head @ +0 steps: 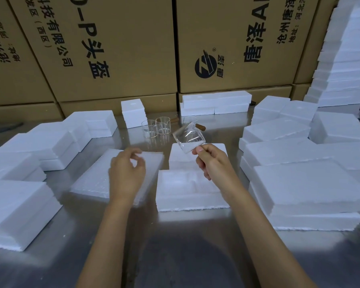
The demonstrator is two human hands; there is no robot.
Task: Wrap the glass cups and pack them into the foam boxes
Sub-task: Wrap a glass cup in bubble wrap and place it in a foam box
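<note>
My right hand grips a clear glass cup by its handle and holds it tilted in the air above an open foam box with a moulded hollow. A foam lid lies just behind that box. My left hand hovers with loosely curled fingers over a stack of bubble wrap sheets, and whether it touches the top sheet is unclear. Three more glass cups with wooden handles stand further back on the table.
Stacks of closed foam boxes line the left side and the right side of the steel table. More foam boxes sit at the back against large printed cardboard cartons. A tall foam stack rises at far right.
</note>
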